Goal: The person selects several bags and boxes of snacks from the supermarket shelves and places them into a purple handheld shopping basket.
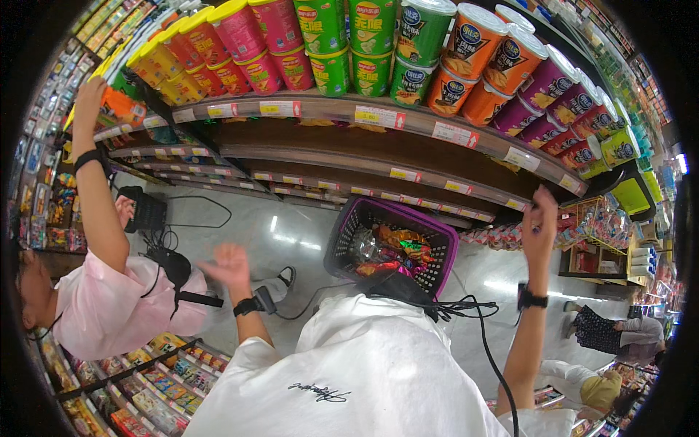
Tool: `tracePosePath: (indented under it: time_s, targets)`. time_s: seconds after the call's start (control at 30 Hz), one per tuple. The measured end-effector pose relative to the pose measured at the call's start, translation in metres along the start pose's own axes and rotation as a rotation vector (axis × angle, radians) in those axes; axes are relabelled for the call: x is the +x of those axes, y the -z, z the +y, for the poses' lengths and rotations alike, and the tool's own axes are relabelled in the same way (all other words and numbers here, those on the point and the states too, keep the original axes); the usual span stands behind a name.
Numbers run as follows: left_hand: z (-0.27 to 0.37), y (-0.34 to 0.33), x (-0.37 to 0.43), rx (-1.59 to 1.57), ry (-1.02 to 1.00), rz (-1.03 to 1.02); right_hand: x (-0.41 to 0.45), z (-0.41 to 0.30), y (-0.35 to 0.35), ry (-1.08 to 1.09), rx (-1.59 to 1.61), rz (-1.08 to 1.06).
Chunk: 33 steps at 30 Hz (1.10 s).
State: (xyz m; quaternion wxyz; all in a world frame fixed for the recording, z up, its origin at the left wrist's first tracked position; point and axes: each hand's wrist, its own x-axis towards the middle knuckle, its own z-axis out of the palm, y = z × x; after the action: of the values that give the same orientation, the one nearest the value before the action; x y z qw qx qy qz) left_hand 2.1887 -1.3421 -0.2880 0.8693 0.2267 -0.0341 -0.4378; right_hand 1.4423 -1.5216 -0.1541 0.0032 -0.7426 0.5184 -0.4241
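Observation:
My left hand [231,266] is raised in the aisle, blurred, fingers apart and nothing in it. My right hand [539,218] is up beside the right end of the shelf edge, also blurred, with its fingers partly curled; no item shows in it. Between the hands a black and purple plastic shopping basket [449,246] stands by the shelf, with shiny snack packets [407,246] inside. On the top shelf [327,109] stand stacked snack canisters: yellow, red, pink, green [321,27], orange [474,35] and purple [558,82], with price tags along the edge.
At left a co-worker in a pink shirt [120,306] reaches to an orange packet [124,106] on the shelf, near a black basket [143,208]. Cables [480,317] hang by my waist. Hanging snack packets [600,224] are at right, other people [617,333] beyond. Snack racks [158,382] stand at lower left.

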Motion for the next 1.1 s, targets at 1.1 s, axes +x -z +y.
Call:
tracePosePath:
  time_s: [1.1]
  targets:
    - [-0.37,0.188,-0.384,1.521,1.084,-1.031,-1.121,-0.476,-0.002,-2.173,0.31,0.338]
